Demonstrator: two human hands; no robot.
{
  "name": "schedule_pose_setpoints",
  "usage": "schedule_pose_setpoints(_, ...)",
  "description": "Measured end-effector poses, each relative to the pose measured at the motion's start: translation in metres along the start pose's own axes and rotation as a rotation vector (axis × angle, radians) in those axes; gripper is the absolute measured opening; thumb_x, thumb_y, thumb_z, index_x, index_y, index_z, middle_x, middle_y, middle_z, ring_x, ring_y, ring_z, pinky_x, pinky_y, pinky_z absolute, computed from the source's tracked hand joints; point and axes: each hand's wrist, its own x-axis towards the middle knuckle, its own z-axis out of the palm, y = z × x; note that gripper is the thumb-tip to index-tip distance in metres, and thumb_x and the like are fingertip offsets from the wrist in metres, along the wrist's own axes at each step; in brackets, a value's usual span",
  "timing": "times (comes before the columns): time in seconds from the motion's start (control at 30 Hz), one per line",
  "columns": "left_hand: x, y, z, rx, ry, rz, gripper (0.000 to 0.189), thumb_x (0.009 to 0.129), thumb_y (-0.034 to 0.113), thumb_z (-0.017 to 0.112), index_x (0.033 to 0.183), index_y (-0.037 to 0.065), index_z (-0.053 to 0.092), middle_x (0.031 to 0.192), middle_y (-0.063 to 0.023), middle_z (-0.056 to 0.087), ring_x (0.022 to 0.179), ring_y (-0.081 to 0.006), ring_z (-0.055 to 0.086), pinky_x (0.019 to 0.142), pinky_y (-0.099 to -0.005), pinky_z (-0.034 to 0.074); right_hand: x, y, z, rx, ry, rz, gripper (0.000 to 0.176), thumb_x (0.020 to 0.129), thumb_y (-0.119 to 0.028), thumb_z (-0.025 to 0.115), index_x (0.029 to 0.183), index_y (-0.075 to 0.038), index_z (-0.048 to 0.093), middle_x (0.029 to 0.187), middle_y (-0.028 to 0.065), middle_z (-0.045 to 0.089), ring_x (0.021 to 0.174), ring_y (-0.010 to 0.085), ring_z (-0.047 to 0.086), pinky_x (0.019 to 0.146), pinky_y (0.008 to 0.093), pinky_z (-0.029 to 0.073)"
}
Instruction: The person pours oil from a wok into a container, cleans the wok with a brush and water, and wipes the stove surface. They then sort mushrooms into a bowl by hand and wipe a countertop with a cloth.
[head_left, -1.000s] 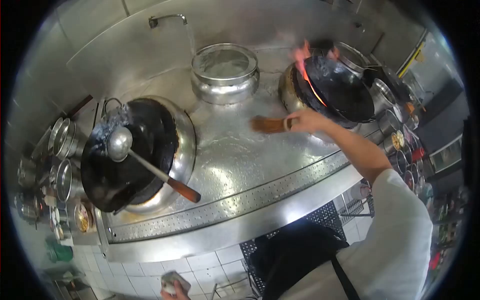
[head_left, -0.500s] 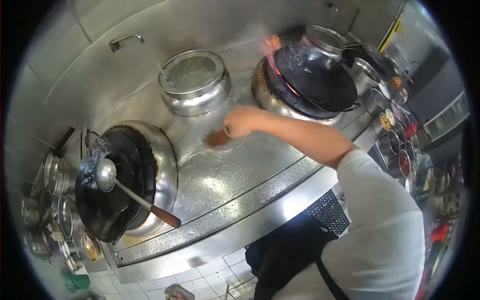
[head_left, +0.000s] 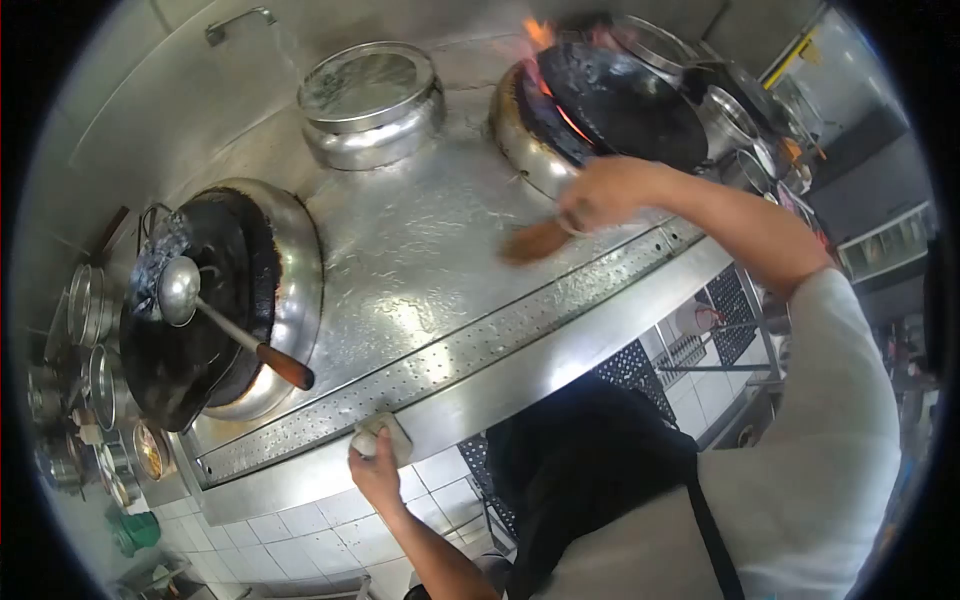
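Observation:
My right hand (head_left: 612, 195) is closed around a brown wok brush (head_left: 535, 242). The brush is blurred and lies over the wet steel cooktop (head_left: 420, 230), just behind the perforated drain strip (head_left: 450, 362). My left hand (head_left: 375, 470) grips a pale folded cloth (head_left: 383, 437), pressed at the front edge of the counter. Beyond my right hand, a black wok (head_left: 630, 105) sits tilted on a burner with flames showing at its left side. To the left, another wok (head_left: 180, 350) holds a ladle (head_left: 182, 290), its wooden handle pointing toward the front edge.
A round steel water pot (head_left: 370, 125) stands at the back, near a wall tap (head_left: 240, 25). Open flames (head_left: 542, 65) rise by the right wok. Steel containers line the left side, and pots and a strainer stand at the right. A green container (head_left: 135, 532) is low at left.
My right hand has swept the brush rightward across the cooktop. My left hand has come up from below with the cloth to the counter edge. The view has also shifted.

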Motion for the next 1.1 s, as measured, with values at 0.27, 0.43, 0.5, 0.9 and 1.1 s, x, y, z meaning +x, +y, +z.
schedule_pose_setpoints(0.27,-0.088,0.074,0.006,0.406,0.420,0.356,0.064,0.084,0.025,0.077,0.132,-0.007,0.051,0.132,-0.0259,0.053,0.122,-0.0405,0.051,0.105,-0.0449,0.039,0.111,-0.020,0.015,0.017,0.258,0.002,0.031,0.080,-0.020,0.057,0.108,-0.013,0.070,0.100,0.0151,0.071,0.096,0.0336,0.068,0.077,0.0461,0.055)
schedule_pose_setpoints(0.43,-0.242,0.123,0.150,0.049,-0.101,0.286,0.042,0.085,0.011,0.072,0.123,-0.002,0.058,0.119,-0.0161,0.063,0.107,-0.0281,0.060,0.090,-0.0385,0.046,-0.062,0.123,0.114,-0.010,0.136,-0.188,0.032,0.075,-0.017,0.063,0.106,-0.014,0.070,0.092,0.0131,0.072,0.092,0.0345,0.068,0.081,0.0449,0.054)
schedule_pose_setpoints(0.5,-0.264,0.126,0.256,0.046,-0.456,0.495,0.044,0.085,0.019,0.075,0.122,0.000,0.061,0.119,-0.0190,0.063,0.109,-0.0354,0.061,0.096,-0.0411,0.047,-0.116,0.150,0.130,-0.062,0.189,-0.156,0.032,0.076,-0.017,0.064,0.108,-0.015,0.070,0.094,0.0124,0.072,0.093,0.0344,0.068,0.081,0.0453,0.054)
schedule_pose_setpoints(0.9,-0.315,0.142,0.685,0.480,-0.943,0.839,0.082,0.082,0.023,0.071,0.151,0.005,0.031,0.157,-0.0183,0.028,0.144,-0.0367,0.029,0.119,-0.0471,0.026,-0.131,0.201,0.177,-0.110,0.297,-0.259,0.018,0.080,-0.013,0.061,0.096,-0.019,0.069,0.083,0.0126,0.069,0.083,0.0333,0.070,0.069,0.0444,0.056)
schedule_pose_setpoints(1.1,-0.323,0.077,0.806,0.563,-0.850,0.716,0.068,0.092,0.015,0.048,0.156,0.009,0.023,0.162,-0.0167,0.020,0.150,-0.0346,0.015,0.124,-0.0447,0.011,-0.170,0.204,0.171,-0.087,0.325,-0.180,0.040,0.084,-0.013,0.058,0.123,-0.023,0.065,0.093,0.0172,0.067,0.090,0.0332,0.069,0.071,0.0449,0.057)
